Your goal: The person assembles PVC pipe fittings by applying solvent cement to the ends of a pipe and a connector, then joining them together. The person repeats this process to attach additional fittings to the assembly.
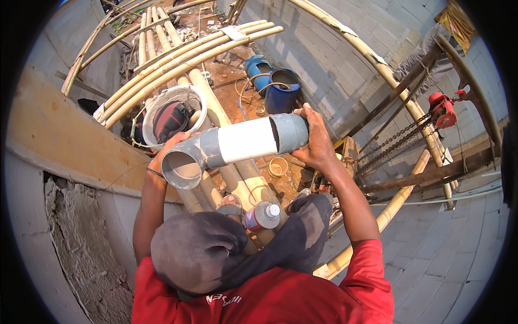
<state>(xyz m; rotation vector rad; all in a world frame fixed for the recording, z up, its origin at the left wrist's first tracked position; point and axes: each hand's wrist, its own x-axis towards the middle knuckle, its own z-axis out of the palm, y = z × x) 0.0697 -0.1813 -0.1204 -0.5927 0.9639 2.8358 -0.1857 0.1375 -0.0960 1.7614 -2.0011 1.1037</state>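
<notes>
A length of PVC pipe lies crosswise between my two hands. Its left end is a grey elbow (195,150) with the open mouth facing me; a white pipe (245,141) makes up the middle, and a grey coupling (291,133) caps the right end. My left hand (169,148) grips the elbow from its outer side, fingers partly hidden behind it. Around the outer end of the coupling, my right hand (319,141) is closed, thumb below and fingers above. A dark edge shows where coupling meets white pipe. Below, a clear bottle (263,216) with red contents and a white cap stands near my legs.
Bamboo poles (216,110) form the platform under me. A white bucket (203,105) holds a red-and-black bag (171,120). Further off stand blue drums (281,100), and a small yellow tub (278,167) sits below. On the right hangs a red chain hoist (443,110); block walls flank both sides.
</notes>
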